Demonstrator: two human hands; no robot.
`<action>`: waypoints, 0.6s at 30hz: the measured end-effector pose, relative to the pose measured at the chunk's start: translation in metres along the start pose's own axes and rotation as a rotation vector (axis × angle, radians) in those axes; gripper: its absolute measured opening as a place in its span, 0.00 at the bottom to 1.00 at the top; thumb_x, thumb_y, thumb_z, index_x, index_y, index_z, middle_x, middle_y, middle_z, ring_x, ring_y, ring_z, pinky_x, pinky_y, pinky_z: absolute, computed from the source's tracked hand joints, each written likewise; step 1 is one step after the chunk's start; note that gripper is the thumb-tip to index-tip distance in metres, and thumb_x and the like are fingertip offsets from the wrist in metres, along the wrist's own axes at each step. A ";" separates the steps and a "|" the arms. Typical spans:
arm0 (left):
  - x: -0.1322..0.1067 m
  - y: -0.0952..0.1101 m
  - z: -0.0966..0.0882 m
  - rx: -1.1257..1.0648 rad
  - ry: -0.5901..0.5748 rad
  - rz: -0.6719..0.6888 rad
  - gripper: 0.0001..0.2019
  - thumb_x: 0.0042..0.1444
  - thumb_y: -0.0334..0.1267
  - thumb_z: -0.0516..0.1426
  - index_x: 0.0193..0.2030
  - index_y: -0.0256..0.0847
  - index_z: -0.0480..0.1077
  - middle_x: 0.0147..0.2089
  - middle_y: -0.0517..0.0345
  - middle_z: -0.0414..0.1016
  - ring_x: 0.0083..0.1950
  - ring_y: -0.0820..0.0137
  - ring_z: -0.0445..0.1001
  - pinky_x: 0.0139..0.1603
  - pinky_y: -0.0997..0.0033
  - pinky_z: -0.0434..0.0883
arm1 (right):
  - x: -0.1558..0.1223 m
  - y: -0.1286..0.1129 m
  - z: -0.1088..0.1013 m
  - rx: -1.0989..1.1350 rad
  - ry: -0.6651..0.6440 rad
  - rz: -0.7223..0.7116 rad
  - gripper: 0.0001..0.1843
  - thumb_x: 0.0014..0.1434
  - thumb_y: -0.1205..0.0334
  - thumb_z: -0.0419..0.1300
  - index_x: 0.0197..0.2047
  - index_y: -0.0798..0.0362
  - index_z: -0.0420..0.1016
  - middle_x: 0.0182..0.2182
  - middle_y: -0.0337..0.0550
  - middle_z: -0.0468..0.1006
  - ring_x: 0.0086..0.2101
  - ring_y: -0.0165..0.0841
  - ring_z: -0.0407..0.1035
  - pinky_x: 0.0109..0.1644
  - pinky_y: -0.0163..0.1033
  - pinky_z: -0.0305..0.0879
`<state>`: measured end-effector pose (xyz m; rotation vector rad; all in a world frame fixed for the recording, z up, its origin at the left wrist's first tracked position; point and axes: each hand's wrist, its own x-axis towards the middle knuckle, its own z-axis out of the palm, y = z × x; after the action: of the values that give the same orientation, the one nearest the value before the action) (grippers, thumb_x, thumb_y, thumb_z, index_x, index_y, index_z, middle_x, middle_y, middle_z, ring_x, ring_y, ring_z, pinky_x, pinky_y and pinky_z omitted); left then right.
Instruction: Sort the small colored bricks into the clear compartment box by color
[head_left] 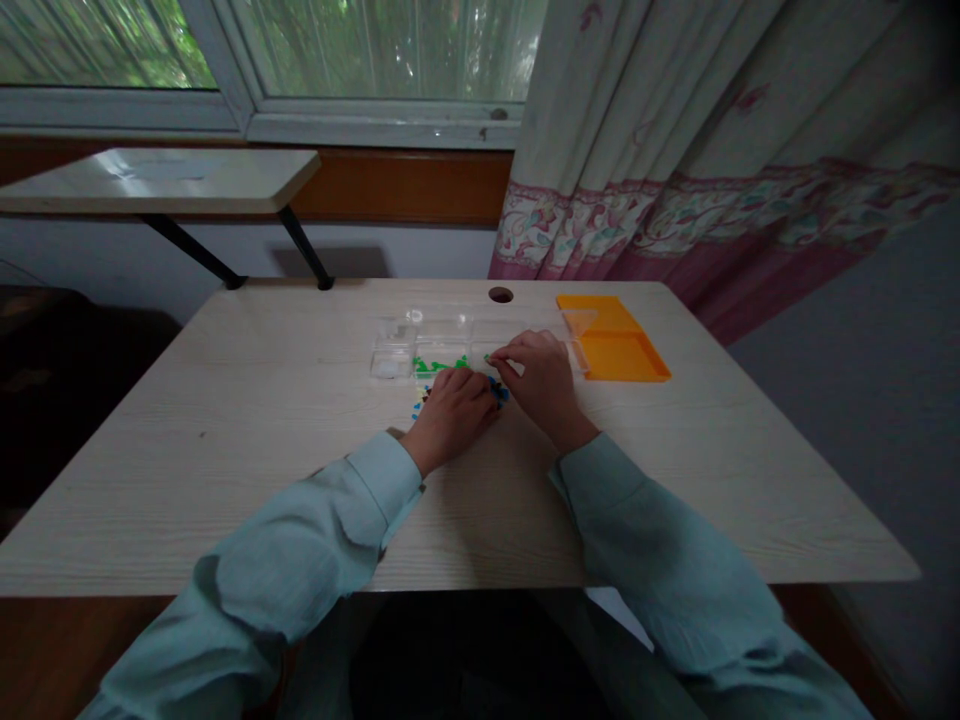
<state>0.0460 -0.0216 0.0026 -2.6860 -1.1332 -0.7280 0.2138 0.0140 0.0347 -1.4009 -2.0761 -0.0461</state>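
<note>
A clear plastic divided box [390,362] lies on the table, with small green pieces [442,366] in one of its front compartments. My right hand [541,375] is over the box's right part, thumb and forefinger pinched on a tiny green piece [487,358]. My left hand [454,410] rests in front of the box with curled fingers, partly covering a scatter of small pieces. Blue pieces [498,389] show to the right of its fingertips, mixed colours to its left. What those fingers hold, if anything, is hidden.
An orange tray [622,357] lies to the right of the box, partly overlapped by its clear edge. Behind the box, a cable hole [500,295] opens in the wooden table [247,440]. A small raised shelf [247,190] stands at the back left, and a curtain [600,200] hangs behind.
</note>
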 end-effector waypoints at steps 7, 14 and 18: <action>0.002 -0.008 -0.013 -0.037 0.060 -0.098 0.14 0.66 0.46 0.51 0.39 0.40 0.73 0.39 0.52 0.75 0.44 0.62 0.68 0.46 0.60 0.63 | -0.002 -0.007 0.029 0.033 0.084 0.050 0.10 0.63 0.56 0.59 0.37 0.47 0.81 0.35 0.42 0.77 0.41 0.38 0.64 0.44 0.44 0.50; -0.005 -0.039 -0.028 -0.125 0.154 -0.291 0.11 0.65 0.43 0.54 0.39 0.40 0.74 0.34 0.55 0.74 0.41 0.64 0.69 0.46 0.61 0.63 | -0.005 -0.007 0.035 0.052 0.125 -0.027 0.10 0.62 0.55 0.59 0.37 0.46 0.81 0.36 0.41 0.78 0.42 0.38 0.64 0.48 0.45 0.50; -0.012 -0.056 -0.030 -0.170 0.224 -0.340 0.09 0.63 0.43 0.57 0.41 0.41 0.73 0.37 0.55 0.76 0.43 0.65 0.70 0.47 0.63 0.66 | -0.006 -0.005 0.036 0.054 0.110 -0.054 0.09 0.62 0.55 0.59 0.37 0.47 0.81 0.35 0.41 0.78 0.41 0.38 0.64 0.47 0.45 0.50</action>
<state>-0.0125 0.0012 0.0196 -2.4801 -1.5448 -1.1933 0.1938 0.0195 0.0039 -1.2816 -2.0095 -0.0874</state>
